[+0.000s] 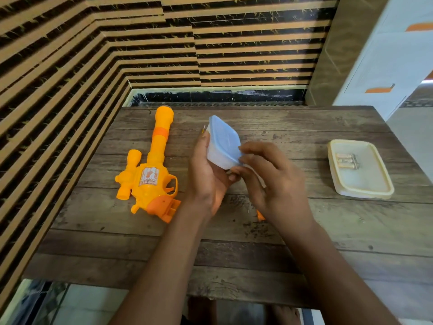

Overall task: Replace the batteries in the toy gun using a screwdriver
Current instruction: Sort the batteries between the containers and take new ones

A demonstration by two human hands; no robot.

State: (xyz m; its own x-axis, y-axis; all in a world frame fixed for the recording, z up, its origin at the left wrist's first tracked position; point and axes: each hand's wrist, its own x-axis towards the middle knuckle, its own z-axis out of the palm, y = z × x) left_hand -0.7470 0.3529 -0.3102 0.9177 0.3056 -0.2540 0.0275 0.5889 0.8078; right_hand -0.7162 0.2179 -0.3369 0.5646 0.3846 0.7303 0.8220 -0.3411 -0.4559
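An orange and yellow toy gun (150, 170) lies on the wooden table (234, 254) at the left, barrel pointing away, its grip end open. My left hand (206, 179) holds a small clear plastic box with a blue lid (223, 141), tilted up above the table. My right hand (269, 181) touches the box's near edge with thumb and fingertips. A thin metal tip with a yellow part (203, 130) shows behind my left fingers. At the right, a cream tray (375, 184) holds batteries (346, 160). A small orange piece (260, 215) peeks from under my right wrist.
Striped brown and black walls close in on the left and back of the table. A white cabinet with orange handles (386, 66) stands at the back right. Tiled floor shows past the table's near and right edges.
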